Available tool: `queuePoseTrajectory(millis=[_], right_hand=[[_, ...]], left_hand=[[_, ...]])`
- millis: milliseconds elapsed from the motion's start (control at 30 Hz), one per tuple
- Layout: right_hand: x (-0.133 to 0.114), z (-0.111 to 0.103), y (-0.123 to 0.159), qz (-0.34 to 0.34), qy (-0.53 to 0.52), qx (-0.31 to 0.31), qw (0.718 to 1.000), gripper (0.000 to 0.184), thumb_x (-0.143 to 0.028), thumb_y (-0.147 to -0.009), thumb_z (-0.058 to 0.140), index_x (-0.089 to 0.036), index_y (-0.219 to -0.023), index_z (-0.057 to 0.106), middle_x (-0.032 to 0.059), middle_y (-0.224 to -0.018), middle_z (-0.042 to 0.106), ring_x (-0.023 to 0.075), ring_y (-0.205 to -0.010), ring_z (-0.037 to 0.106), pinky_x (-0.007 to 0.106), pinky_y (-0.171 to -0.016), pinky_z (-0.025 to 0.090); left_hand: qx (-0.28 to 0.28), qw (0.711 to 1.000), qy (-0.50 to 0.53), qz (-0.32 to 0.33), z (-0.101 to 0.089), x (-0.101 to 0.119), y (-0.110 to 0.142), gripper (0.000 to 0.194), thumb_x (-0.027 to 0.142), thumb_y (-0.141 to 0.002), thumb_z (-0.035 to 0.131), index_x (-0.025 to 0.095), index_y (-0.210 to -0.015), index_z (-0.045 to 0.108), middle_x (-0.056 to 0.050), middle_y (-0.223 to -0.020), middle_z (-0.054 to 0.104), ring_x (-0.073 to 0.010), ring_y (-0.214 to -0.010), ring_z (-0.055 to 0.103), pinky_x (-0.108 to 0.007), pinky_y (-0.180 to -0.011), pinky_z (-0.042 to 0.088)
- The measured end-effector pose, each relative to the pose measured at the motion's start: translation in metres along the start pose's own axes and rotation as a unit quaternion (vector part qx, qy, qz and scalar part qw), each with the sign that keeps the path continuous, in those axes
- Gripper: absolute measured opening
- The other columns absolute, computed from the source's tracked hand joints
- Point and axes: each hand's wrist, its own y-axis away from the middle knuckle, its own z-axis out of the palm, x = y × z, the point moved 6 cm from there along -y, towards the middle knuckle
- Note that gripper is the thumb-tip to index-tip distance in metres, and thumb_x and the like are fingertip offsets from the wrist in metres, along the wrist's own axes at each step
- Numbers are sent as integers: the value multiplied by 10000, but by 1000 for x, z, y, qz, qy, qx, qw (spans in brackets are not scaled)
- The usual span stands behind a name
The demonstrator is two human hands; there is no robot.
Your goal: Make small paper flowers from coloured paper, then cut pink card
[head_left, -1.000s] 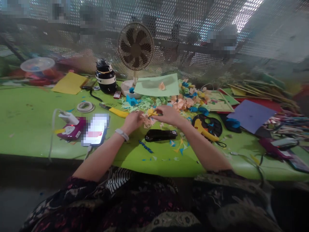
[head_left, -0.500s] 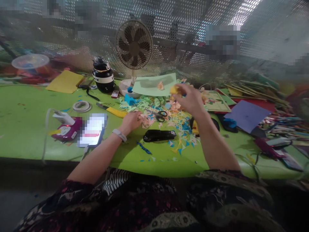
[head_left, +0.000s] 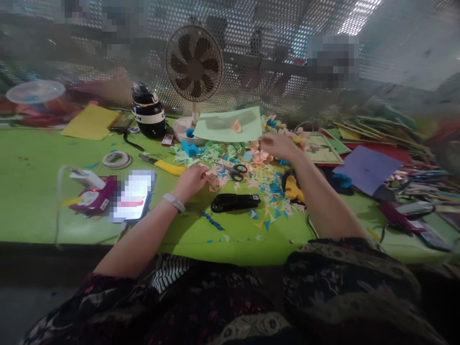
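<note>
At the left edge of the paper scraps rests my left hand (head_left: 192, 181), fingers curled together against peach scraps (head_left: 216, 182); whether a piece is between them is hidden. My right hand (head_left: 279, 144) reaches over the pile with fingers bent down and drawn together at the peach folded paper pieces (head_left: 260, 155); what they hold, if anything, I cannot make out. Between the hands lie dark-handled scissors (head_left: 237, 171). A black stapler (head_left: 235, 202) is nearer to me. Behind the pile, a pale green sheet (head_left: 230, 123) bears one peach folded piece (head_left: 236, 126).
A yellow-handled cutter (head_left: 168, 167), tape roll (head_left: 117, 160) and phone (head_left: 133, 196) lie to the left. At the back stand a fan (head_left: 194, 64) and black bottle (head_left: 148, 112). Under my right forearm is a yellow-and-black tool (head_left: 293, 188). Purple paper (head_left: 367, 168) lies right.
My right hand has lowered toward the peach pieces, and the yellow paper piece it held no longer shows in its fingers. My left hand stays by the scraps. The view has shifted slightly.
</note>
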Motion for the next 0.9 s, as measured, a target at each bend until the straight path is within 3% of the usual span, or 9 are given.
queuePoseTrajectory(millis=[67, 167, 267, 433, 667, 800, 900], right_hand=[[-23, 26, 11, -26, -22, -104, 994, 414, -336, -840, 629, -207, -1227, 702, 95, -1215, 732, 285, -1077, 665, 338, -904, 489], [-44, 48, 20, -33, -32, -156, 987, 329, -237, -801, 640, -195, -1108, 749, 83, -1091, 764, 247, -982, 677, 300, -818, 479], [-39, 51, 19, -3, -66, -140, 988, 213, -168, -769, 618, -187, -921, 766, 53, -941, 774, 214, -897, 682, 284, -786, 473], [-10, 29, 23, 41, -216, -38, 975, 140, -184, -727, 627, -170, -808, 740, 56, -880, 774, 198, -858, 694, 311, -845, 508], [7, 18, 30, 120, -417, 25, 901, 155, -209, -663, 760, -179, -790, 675, 62, -853, 758, 196, -832, 709, 372, -860, 576], [2, 22, 36, 174, -496, -1, 851, 204, -158, -674, 787, -174, -841, 671, 42, -802, 749, 154, -739, 701, 330, -805, 606], [-17, 29, 40, 193, -555, -41, 808, 192, -124, -667, 795, -167, -814, 679, 31, -769, 741, 140, -698, 702, 296, -759, 617]], left_hand=[[1, 1000, -4, 1, 1, 0, -1, 308, 142, -871, 517, 167, -1072, 749, -127, -1038, 753, -298, -1001, 685, -390, -867, 536], [4, 1000, -2, 1, 2, -1, -1, 292, 169, -873, 540, 162, -1075, 751, -135, -1032, 749, -301, -993, 681, -389, -855, 538], [1, 1000, -2, 2, 5, -3, -1, 280, 183, -881, 546, 156, -1067, 754, -138, -1049, 750, -298, -988, 681, -384, -867, 534], [4, 1000, -3, 4, 6, -4, -2, 287, 174, -870, 541, 161, -1059, 757, -135, -1074, 752, -292, -980, 685, -393, -886, 537], [-2, 1000, 7, 6, 6, -4, -1, 266, 185, -853, 569, 173, -1036, 761, -137, -1061, 750, -298, -985, 685, -396, -880, 546], [12, 1000, 27, 1, 2, -3, -1, 256, 175, -842, 588, 176, -1036, 755, -132, -1071, 749, -289, -981, 685, -391, -873, 546], [64, 994, 86, 9, -8, 5, 1, 226, 257, -860, 617, 171, -1022, 751, -121, -1020, 752, -274, -960, 685, -387, -863, 547]])
